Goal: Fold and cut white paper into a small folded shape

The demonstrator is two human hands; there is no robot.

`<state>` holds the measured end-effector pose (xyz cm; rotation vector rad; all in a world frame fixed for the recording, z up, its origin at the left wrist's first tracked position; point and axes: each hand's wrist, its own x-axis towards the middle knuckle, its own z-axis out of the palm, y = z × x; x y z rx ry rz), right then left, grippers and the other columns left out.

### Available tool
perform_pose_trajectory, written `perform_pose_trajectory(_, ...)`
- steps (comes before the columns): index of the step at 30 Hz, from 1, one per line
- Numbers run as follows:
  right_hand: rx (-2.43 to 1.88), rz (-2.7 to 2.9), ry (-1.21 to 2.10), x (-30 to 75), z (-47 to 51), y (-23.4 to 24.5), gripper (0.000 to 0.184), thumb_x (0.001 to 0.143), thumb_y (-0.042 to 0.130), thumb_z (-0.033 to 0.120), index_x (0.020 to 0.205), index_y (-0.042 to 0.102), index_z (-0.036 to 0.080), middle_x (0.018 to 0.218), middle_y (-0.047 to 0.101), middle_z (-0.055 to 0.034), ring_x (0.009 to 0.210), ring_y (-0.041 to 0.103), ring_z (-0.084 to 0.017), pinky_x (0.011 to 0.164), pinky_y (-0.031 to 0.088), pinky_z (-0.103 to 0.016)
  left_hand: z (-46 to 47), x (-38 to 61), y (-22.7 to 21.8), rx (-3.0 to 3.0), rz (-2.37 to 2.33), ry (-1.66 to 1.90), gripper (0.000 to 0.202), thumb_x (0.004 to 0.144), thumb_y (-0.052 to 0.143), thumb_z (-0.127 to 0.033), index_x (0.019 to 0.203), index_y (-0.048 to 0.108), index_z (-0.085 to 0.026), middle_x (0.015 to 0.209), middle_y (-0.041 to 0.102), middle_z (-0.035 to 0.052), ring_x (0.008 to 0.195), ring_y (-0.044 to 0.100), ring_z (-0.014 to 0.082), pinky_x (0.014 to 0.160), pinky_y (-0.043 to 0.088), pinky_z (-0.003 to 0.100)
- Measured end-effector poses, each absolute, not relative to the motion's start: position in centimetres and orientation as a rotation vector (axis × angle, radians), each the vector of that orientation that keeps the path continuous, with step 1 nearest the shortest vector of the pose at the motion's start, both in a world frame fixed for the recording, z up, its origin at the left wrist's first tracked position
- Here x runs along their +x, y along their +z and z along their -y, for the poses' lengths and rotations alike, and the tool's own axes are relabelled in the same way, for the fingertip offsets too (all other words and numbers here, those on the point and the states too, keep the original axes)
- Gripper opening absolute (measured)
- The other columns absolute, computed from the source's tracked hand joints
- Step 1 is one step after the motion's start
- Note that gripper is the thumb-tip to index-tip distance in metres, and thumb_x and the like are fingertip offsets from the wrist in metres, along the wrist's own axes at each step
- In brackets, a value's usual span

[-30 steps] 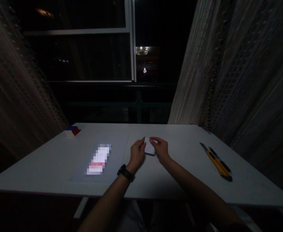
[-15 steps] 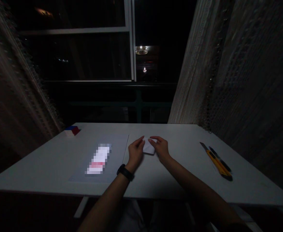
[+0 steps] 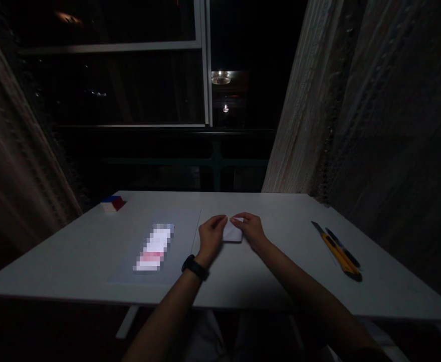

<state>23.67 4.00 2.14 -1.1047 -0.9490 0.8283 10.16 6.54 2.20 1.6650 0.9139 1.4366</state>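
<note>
A small piece of folded white paper is held between my two hands above the middle of the white table. My left hand pinches its left side, thumb and fingers pressed together near the top edge. On the other side, my right hand grips the paper's upper right with thumb and forefinger. Both sets of fingertips nearly meet at the top of the paper and hide part of it. A dark watch is on my left wrist.
Left of my hands, a lit phone with a blurred screen lies on a larger white sheet. A coloured puzzle cube sits at the far left. A yellow box cutter lies beside a dark pen on the right.
My left fingertips have shifted slightly right and down, closer to my right thumb. The paper between the hands has tilted a little, showing slightly more of its lower right.
</note>
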Motion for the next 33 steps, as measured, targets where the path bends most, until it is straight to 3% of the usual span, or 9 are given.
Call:
perform_pose_trajectory(6,-1.088,0.929,0.912,23.7,-3.9,2.3,0.037,0.041,0.081,0.035,0.068,0.066,0.014,0.058,0.065,-0.0021,0.053,0.057,-0.014,0.052,0.044,-0.026,-6.7,10.1,2.2,1.67,-0.948,1.423,0.02,0.072,0.061,-0.033,0.078,0.069,-0.016,0.077,0.07,0.0055,0.073,0.063,0.0174,0.07,0.047,0.028)
perform_pose_trajectory(13,-1.109,0.83,1.14,24.4,-3.5,3.0,0.032,0.048,0.079,0.036,0.062,0.064,0.011,0.06,0.063,-0.0035,0.054,0.056,-0.013,0.051,0.047,-0.026,-7.4,9.9,1.9,1.606,-0.988,1.44,0.021,0.069,0.062,-0.033,0.076,0.07,-0.015,0.075,0.07,0.0064,0.071,0.063,0.0182,0.067,0.048,0.029)
perform_pose_trajectory(28,-1.178,0.826,1.106,25.4,-4.0,2.9,0.026,0.049,0.079,0.029,0.059,0.064,0.011,0.057,0.064,-0.0062,0.052,0.06,-0.016,0.051,0.052,-0.029,-7.3,9.8,2.2,1.571,-1.019,1.448,0.019,0.068,0.064,-0.031,0.076,0.071,-0.015,0.078,0.071,0.0072,0.074,0.064,0.0194,0.07,0.048,0.03)
perform_pose_trajectory(33,-1.177,0.852,1.116,24.6,-3.6,3.2,0.03,0.052,0.078,0.036,0.059,0.061,0.013,0.056,0.062,-0.0025,0.051,0.057,-0.012,0.05,0.051,-0.026,-7.3,9.7,2.3,1.58,-1.046,1.452,0.02,0.068,0.065,-0.032,0.078,0.071,-0.015,0.079,0.071,0.0072,0.075,0.064,0.0196,0.072,0.048,0.03)
